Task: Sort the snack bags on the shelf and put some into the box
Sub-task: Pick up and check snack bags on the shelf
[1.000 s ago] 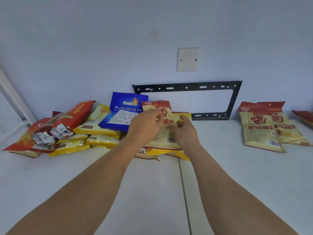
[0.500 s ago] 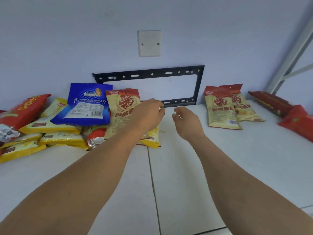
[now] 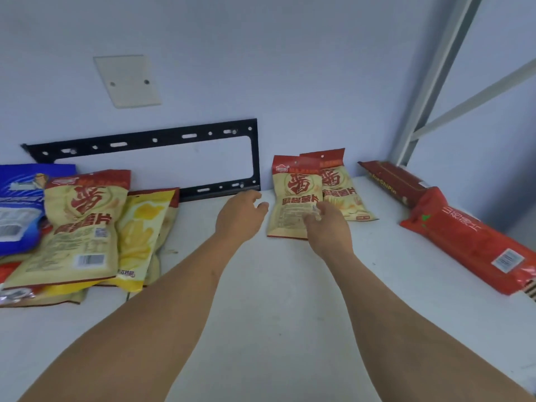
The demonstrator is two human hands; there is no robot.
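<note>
Two cream-and-red snack bags lean on the back wall of the white shelf [image 3: 275, 300]: the front bag [image 3: 291, 203] and a second bag [image 3: 340, 192] half behind it. My right hand [image 3: 329, 227] lies over the front bag's lower right corner, its bent fingertips touching the bag's face. My left hand [image 3: 240, 216] hovers just left of that bag with loosely curled fingers and holds nothing. At the left lies a pile: another cream-and-red bag [image 3: 78, 227], a yellow bag [image 3: 142, 230] and a blue bag [image 3: 17, 204]. No box is in view.
Two long red bags [image 3: 464, 242] [image 3: 391, 181] lie along the shelf's right side. A black metal bracket [image 3: 255, 158] and a blank wall plate [image 3: 127, 81] are fixed to the back wall. A grey shelf post [image 3: 429, 82] rises at the right.
Both hands have left the pile at the left and moved right to the two cream-and-red bags. The view has swung right with them.
</note>
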